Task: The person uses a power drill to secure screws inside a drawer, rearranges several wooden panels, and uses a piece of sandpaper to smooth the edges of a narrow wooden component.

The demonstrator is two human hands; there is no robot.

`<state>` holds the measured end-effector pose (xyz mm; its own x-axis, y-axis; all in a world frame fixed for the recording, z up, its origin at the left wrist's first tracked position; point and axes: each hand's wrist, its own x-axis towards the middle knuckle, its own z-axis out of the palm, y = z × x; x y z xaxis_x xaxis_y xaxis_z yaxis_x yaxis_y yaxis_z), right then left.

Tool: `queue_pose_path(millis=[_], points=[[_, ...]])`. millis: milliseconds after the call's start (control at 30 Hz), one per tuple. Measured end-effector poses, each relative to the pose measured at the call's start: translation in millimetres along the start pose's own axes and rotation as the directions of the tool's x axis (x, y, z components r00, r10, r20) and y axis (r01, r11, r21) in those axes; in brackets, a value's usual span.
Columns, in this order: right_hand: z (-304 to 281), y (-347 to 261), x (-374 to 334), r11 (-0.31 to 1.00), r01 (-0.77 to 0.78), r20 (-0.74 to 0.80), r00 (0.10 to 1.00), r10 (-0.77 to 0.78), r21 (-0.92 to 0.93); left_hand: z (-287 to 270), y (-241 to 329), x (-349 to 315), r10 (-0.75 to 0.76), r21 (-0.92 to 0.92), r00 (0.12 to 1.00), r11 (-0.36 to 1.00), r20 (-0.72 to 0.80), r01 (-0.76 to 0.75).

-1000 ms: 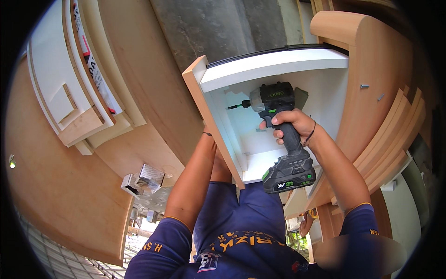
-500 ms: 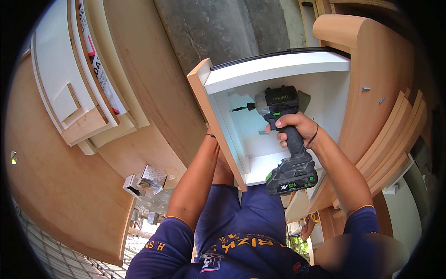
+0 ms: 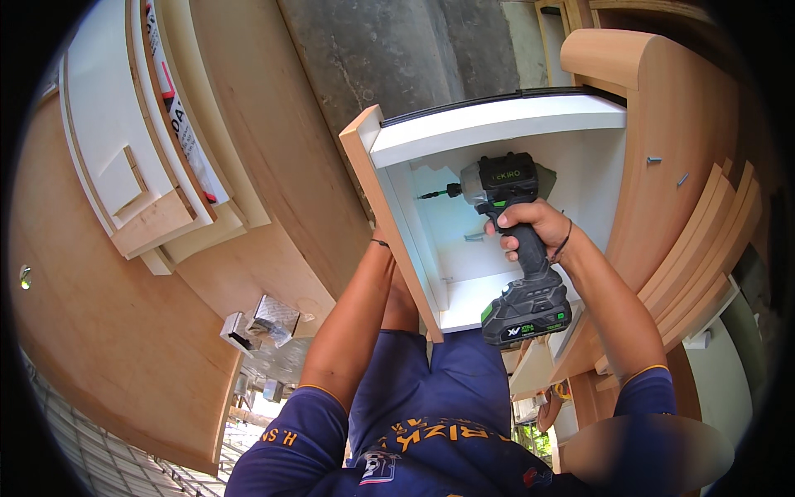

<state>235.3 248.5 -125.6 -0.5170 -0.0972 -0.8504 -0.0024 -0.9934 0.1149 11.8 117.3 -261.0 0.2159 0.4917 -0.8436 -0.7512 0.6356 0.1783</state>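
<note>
At the lower centre of the frame a dark blue shirt (image 3: 431,431) is seen, with both forearms raised from it. The right hand (image 3: 530,232) is closed around the grip of a black-and-green cordless drill (image 3: 517,248), right of centre, its bit pointed left inside a white cabinet box (image 3: 497,132). The left hand is hidden behind the box's wood-edged side panel (image 3: 389,224), so its state cannot be told. Stacked wooden boards (image 3: 149,166) are seen at the upper left, and grey concrete (image 3: 397,58) lies beyond at top centre.
</note>
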Motion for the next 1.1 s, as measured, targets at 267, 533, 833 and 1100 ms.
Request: queue_pose_path(millis=[267, 533, 833, 1100], points=[[-3, 0, -1, 0.999, 0.021, 0.003, 1.0, -0.021, -0.033, -1, 0, 0, 0.006, 0.003, 1.0, 1.0, 0.013, -0.006], [-6, -1, -1, 0.998, 0.013, 0.004, 1.0, -0.013, -0.058, -2, 1, 2, 0.0, -0.007, 1.0, 1.0, 0.029, 0.0], [-3, -6, -1, 0.992, 0.026, -0.018, 0.999, -0.029, -0.124, -17, 5, -2, 0.042, -0.073, 0.989, 0.997, 0.144, -0.032], [-9, -3, 1, 0.999, -0.013, 0.057, 0.998, 0.015, -0.038, -26, 19, -53, 0.192, -0.434, 0.888, 0.901, 0.418, 0.01]])
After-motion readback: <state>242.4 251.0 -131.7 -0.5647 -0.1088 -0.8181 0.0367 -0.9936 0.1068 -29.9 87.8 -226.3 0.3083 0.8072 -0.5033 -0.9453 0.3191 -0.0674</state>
